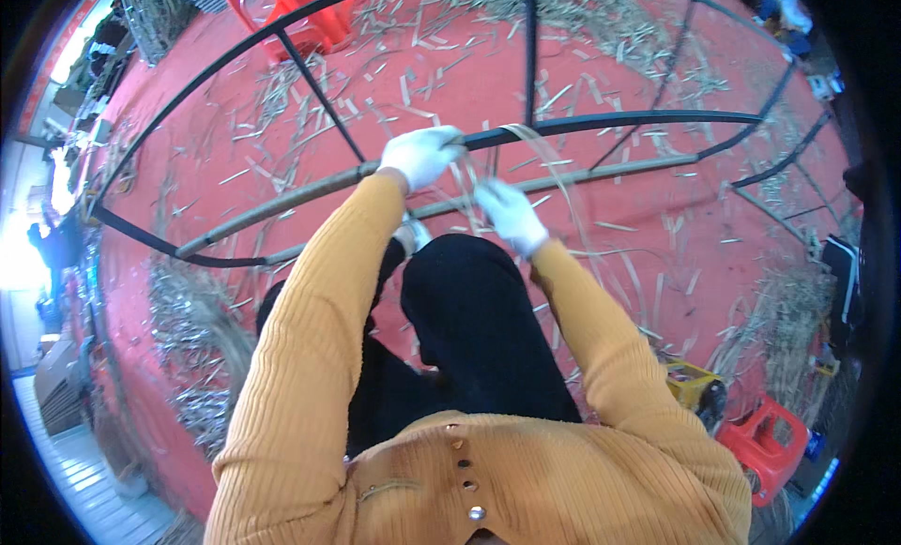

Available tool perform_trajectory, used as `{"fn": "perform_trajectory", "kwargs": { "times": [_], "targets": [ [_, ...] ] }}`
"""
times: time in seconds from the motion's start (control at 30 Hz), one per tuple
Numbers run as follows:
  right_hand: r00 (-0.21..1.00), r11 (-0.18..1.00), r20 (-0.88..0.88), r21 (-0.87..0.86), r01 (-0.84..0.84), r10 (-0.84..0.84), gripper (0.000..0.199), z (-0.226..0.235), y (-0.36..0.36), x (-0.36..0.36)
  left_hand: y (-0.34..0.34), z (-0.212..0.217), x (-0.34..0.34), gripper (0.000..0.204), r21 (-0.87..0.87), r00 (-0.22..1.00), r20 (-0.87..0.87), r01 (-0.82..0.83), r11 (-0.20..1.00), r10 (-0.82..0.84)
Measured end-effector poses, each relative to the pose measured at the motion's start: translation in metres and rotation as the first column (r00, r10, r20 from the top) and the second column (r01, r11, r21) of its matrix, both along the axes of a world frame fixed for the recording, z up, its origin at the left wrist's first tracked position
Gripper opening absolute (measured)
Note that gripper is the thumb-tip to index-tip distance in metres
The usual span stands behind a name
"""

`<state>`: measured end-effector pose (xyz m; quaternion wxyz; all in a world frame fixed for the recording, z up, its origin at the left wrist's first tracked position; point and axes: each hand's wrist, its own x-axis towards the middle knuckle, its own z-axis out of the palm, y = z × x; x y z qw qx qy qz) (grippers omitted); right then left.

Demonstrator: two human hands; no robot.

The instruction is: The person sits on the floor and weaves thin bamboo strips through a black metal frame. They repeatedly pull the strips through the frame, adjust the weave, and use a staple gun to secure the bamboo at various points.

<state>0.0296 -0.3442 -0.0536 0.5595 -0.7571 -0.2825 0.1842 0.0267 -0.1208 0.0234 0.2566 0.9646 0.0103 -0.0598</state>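
In a white glove, my left hand [422, 158] is closed around a bar of the black metal frame [648, 123], where a pale wrapping [291, 203] ends. Left of that hand the bar is covered in the tan-grey wrapping; to its right the metal is bare. My right hand [510, 217], also gloved and slightly blurred, is closed just below the bar on a thin, pale fibre strip [466, 174]. A loose length of pale strip [563, 181] hangs over the bar farther right and trails down. A second, lower bar [582, 176] is wrapped along most of its length.
Cut strip scraps lie over the red floor [657, 207]. Fibre bundles lie at left [202, 348] and right [784, 329]. A red plastic stool [770, 451] is at lower right, near a yellow object [690, 384]; a red chair [300, 15] stands ahead. Another person [788, 15] is far right.
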Motion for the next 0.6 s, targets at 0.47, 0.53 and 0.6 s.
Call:
{"fn": "perform_trajectory", "kwargs": {
  "times": [0.47, 0.53, 0.6],
  "targets": [
    [0.613, -0.106, 0.691, -0.692, 0.714, -0.383, 0.021, 0.179, -0.474, -0.28, -0.001, -0.009, 0.005, 0.033, -0.021, 0.999, -0.052, -0.006, 1.0, 0.005],
    [0.628, 0.51, 0.587, -0.382, 0.771, -0.51, 0.018, 0.139, -0.388, -0.219, -0.01, -0.004, -0.008, 0.035, -0.094, 0.996, -0.075, -0.048, 0.994, 0.041],
    [0.807, 0.786, 0.34, -0.239, 0.57, -0.482, 0.019, 0.086, -0.275, -0.153, -0.018, 0.001, -0.017, 0.035, -0.005, 0.997, -0.066, 0.031, 1.0, -0.031]
  ]
}}
